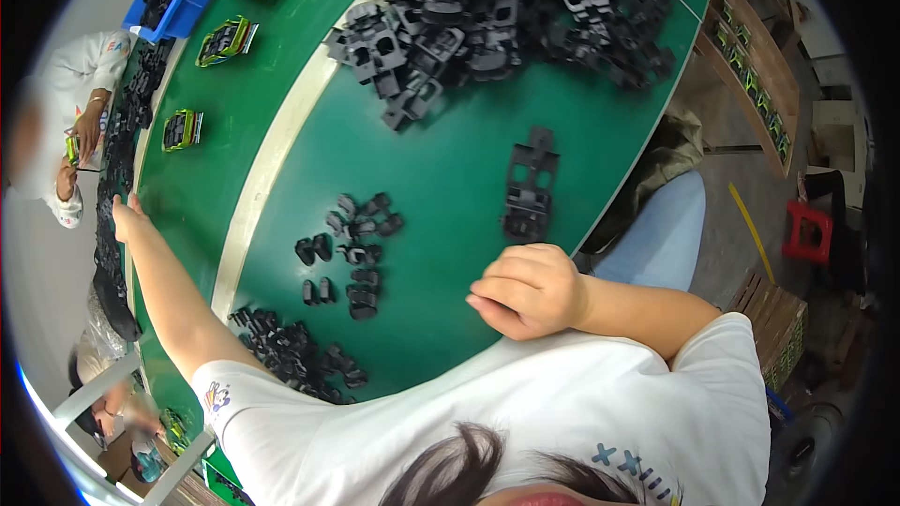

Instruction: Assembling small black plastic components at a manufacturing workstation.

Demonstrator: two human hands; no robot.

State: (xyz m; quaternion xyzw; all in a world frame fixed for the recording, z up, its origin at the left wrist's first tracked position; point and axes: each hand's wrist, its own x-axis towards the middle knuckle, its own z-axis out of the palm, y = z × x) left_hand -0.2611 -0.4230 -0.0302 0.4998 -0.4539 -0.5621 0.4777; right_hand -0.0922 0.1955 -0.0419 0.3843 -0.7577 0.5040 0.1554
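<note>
My left arm stretches across the green table to the far left. There my left hand (130, 217) reaches the strip of black plastic parts (110, 239) along the edge, finger and thumb apart, and I see nothing held. My right hand (527, 291) is curled closed by the near edge of the table; nothing shows in it, though its palm is hidden. Just beyond it lies a flat black plastic bracket (531, 187) with square openings. Small black clips (363, 220) lie loose at mid-table, and a heap of similar small pieces (292, 349) sits nearer me.
A large pile of black brackets (497, 14) covers the far side. Beyond a pale dividing strip (272, 169) stand green-and-black assemblies (182, 130) and a blue bin (192, 0). Across the table, a person (84, 103) handles a green piece. A red stool (808, 230) is at right.
</note>
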